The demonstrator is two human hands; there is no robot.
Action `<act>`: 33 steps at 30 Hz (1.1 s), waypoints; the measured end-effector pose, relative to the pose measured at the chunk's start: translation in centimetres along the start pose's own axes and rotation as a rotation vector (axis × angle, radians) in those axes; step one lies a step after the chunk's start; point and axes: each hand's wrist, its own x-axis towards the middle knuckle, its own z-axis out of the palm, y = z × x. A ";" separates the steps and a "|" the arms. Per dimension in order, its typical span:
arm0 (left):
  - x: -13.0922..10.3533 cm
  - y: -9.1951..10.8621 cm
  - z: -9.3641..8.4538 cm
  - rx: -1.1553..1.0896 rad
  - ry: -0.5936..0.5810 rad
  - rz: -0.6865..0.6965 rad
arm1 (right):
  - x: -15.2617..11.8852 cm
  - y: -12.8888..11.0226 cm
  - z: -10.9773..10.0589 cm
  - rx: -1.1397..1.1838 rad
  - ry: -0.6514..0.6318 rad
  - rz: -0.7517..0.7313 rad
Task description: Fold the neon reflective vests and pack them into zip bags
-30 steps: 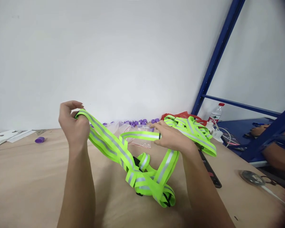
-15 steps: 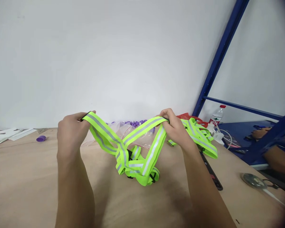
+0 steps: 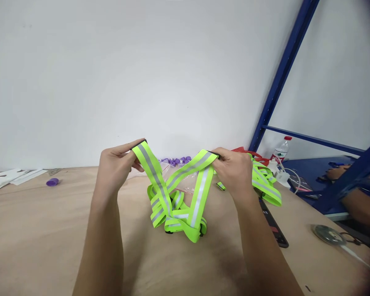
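Observation:
A neon-yellow reflective vest made of elastic straps with silver stripes hangs between my two hands, its lower loops bunched low over the table. My left hand pinches the top of one strap, where a dark edge shows at the fingertips. On the other side, my right hand grips a second strap bend, also with a black piece at the fingers. The straps form a V below the hands. Whether the bunched part rests on the table, I cannot tell. Behind my right hand lies another neon strap bundle.
Several purple caps and a clear plastic bag lie along the wall. A lone purple cap and white sheets are left. Right are a phone, a bottle, a round glass object, a blue frame and another person's arm.
My left hand has moved right, closer to my right hand, and its strap now hangs more steeply. My right hand has turned slightly and kept its hold.

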 end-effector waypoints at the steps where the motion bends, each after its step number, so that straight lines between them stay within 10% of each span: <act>1: 0.0 -0.1 0.3 -0.008 0.015 0.030 | 0.0 -0.2 -0.1 0.027 -0.050 0.027; 6: -0.2 -0.5 1.2 -0.128 -0.101 0.143 | -0.1 -0.9 0.0 0.473 -0.320 0.138; 13: -0.6 0.1 2.6 -0.475 -0.328 0.000 | -0.6 -2.0 0.3 0.668 -0.314 0.092; 24: -0.6 0.5 1.8 -0.503 -0.062 0.111 | -1.1 1.0 4.2 -0.170 -1.080 0.009; 33: -0.9 1.1 1.0 -0.355 0.047 0.139 | -3.0 3.5 10.0 -0.317 -1.206 0.062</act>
